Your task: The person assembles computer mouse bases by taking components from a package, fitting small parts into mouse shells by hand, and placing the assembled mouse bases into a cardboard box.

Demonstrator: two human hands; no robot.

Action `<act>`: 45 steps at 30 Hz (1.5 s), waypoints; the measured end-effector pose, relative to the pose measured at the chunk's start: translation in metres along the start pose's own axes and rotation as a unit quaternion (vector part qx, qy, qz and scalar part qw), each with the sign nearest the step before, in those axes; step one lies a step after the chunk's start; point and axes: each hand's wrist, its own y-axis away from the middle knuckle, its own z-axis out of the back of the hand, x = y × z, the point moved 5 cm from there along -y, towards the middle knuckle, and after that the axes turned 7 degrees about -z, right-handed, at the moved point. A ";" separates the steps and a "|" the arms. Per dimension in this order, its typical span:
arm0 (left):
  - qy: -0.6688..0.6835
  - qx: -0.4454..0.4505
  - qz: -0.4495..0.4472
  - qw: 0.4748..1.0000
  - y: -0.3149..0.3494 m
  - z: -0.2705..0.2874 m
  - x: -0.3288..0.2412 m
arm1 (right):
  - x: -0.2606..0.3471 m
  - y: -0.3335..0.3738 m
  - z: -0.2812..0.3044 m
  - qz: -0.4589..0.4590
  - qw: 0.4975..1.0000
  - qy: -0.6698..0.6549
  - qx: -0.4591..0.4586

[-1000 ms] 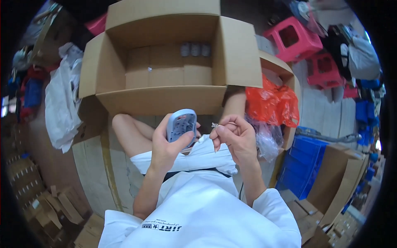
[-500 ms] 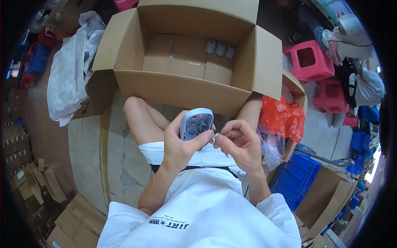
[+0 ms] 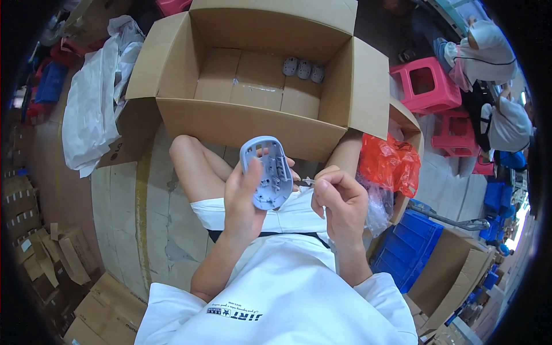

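Observation:
My left hand (image 3: 238,201) is wrapped round a pale blue-grey plastic shell (image 3: 269,192), an oval housing with its ribbed hollow inside facing up. The thumb lies along its left edge, and fingertips show past its right edge. Just to the right, my right hand (image 3: 343,204) pinches a small whitish, translucent plastic piece (image 3: 309,181) between thumb and fingertips. That piece points toward the shell, apart from its cavity; its exact kind is too small to tell. Beyond my knees stands an open cardboard box (image 3: 253,118), with three pale grey shells (image 3: 303,69) in its far right corner.
Right of my leg, a red plastic bag (image 3: 391,164) and a clear bag (image 3: 375,210) lie at another carton. A blue crate (image 3: 408,247) stands nearer. Pink stools (image 3: 428,86) and people are at the far right. White sheeting (image 3: 92,109) hangs over a carton at left.
My left hand has turned the shell to show more of its inside, and its thumb has moved to the left edge. My right hand has drawn slightly right with the small piece.

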 end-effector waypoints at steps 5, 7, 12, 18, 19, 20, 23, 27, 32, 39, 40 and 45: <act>0.136 0.032 0.076 0.987 -0.002 -0.003 -0.001 | 0.002 -0.001 0.002 -0.013 0.996 -0.089 0.002; 0.114 0.038 0.084 0.989 -0.001 -0.004 -0.001 | 0.001 -0.001 0.000 -0.036 0.993 -0.108 0.007; 0.081 0.030 0.091 0.992 0.003 -0.006 0.002 | 0.003 0.002 -0.006 0.026 0.999 -0.007 -0.034; 0.027 0.029 0.077 0.996 0.006 -0.010 0.006 | 0.008 0.009 -0.015 0.178 0.937 0.289 -0.083; 0.027 0.028 0.077 0.996 0.007 -0.010 0.006 | 0.008 0.009 -0.016 0.178 0.937 0.288 -0.083; 0.022 0.031 0.073 0.997 0.008 -0.009 0.007 | 0.008 0.009 -0.017 0.183 0.934 0.293 -0.091; 0.008 0.039 0.060 0.997 0.009 -0.008 0.008 | 0.011 0.009 -0.020 0.197 0.925 0.305 -0.113; -0.043 0.039 0.045 0.997 0.010 -0.008 0.008 | 0.010 0.008 -0.023 0.205 0.924 0.304 -0.109; -0.056 0.043 0.036 0.997 0.010 -0.012 0.005 | 0.006 0.007 -0.024 0.214 0.920 0.310 -0.111; -0.048 0.051 0.037 0.997 0.011 -0.014 0.005 | 0.005 0.006 -0.027 0.198 0.927 0.297 -0.118; -0.053 0.046 0.030 0.997 0.011 -0.014 0.005 | 0.005 0.006 -0.027 0.198 0.926 0.301 -0.117; -0.088 0.037 0.003 0.995 0.012 -0.011 0.006 | 0.006 0.005 -0.025 0.199 0.921 0.314 -0.115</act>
